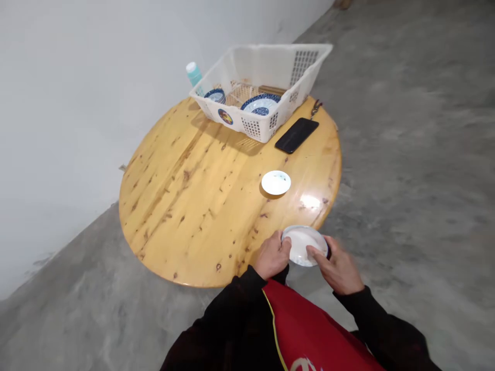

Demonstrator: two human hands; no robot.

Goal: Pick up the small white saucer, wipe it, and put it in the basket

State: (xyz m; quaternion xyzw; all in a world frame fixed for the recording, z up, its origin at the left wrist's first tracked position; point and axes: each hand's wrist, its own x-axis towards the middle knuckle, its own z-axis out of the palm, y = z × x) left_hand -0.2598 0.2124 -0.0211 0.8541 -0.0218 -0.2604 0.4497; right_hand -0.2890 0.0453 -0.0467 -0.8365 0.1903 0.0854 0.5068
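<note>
A white plate [300, 242] is held at the near edge of the round wooden table [201, 190], between both hands. My left hand [271, 256] grips its left rim with fingers curled. My right hand [340, 268] grips its right rim, thumb on top. Farther in on the table lies a small white dish [276, 182], apart from both hands.
A white plastic basket [266, 85] at the table's far side holds blue-patterned bowls [260, 104]. A black phone [296, 135] and keys [316, 108] lie beside it. A teal-capped bottle [193, 73] stands behind the basket. White wall on the left, grey concrete floor all around.
</note>
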